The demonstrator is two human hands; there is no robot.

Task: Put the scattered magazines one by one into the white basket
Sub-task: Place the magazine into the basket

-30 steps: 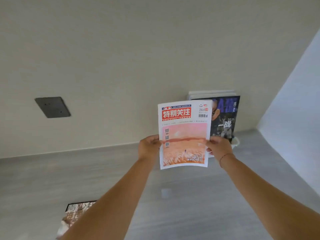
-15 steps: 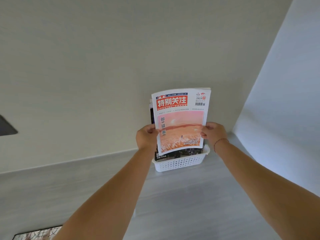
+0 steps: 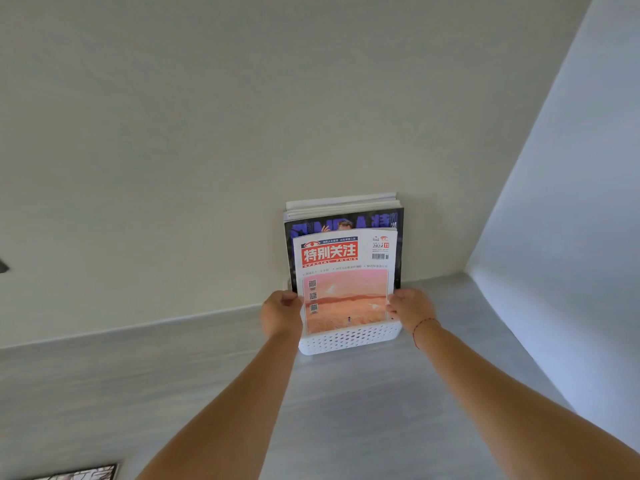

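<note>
You are holding the magazine with the red title block [image 3: 346, 271] upright, cover facing you, one hand on each side edge. Your left hand [image 3: 282, 315] is gripping the lower left edge with its fingers curled round it. Your right hand [image 3: 410, 308] is gripping the lower right edge in the same way. A red string bracelet [image 3: 424, 322] is sitting on your right wrist.

The lower edge of this magazine is sitting inside the white basket [image 3: 349, 339], behind the perforated front wall. You cannot tell whether it is resting on the basket floor.

The basket is standing at the far edge of the grey worktop [image 3: 363, 410], against the back wall [image 3: 173, 168] and near the far right corner, where the side wall [image 3: 571, 202] is meeting it.

A dark magazine with blue lettering [image 3: 346, 221] is standing upright in the basket, directly behind the one in your hands and rising above it. More magazines with pale edges [image 3: 341, 202] are standing behind it, next to the wall.

Another magazine [image 3: 79, 474] is lying flat at the near left corner of the view, well apart from the basket and only partly in frame.
</note>
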